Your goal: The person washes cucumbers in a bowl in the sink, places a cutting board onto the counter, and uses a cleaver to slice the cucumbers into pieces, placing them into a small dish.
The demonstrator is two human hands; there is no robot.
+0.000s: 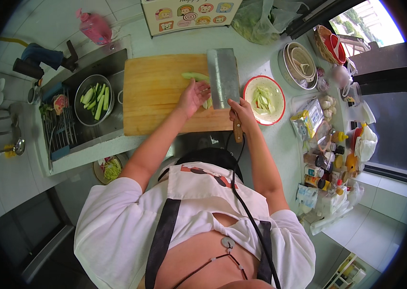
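Note:
A pale green vegetable piece (194, 76) lies on the wooden cutting board (155, 91). My left hand (193, 96) presses down on the vegetable's near end, fingers curled at the blade's side. My right hand (242, 111) grips the wooden handle of a wide steel cleaver (222, 77), whose blade stands on the board right of my left hand. Some cut pieces show under the blade's near edge.
A red-rimmed plate (264, 100) with cut strips sits right of the board. A metal bowl (93, 99) of green pieces stands in the sink (76, 120) on the left. Bottles and jars (326, 164) crowd the counter's right side; a strainer (299, 60) is behind.

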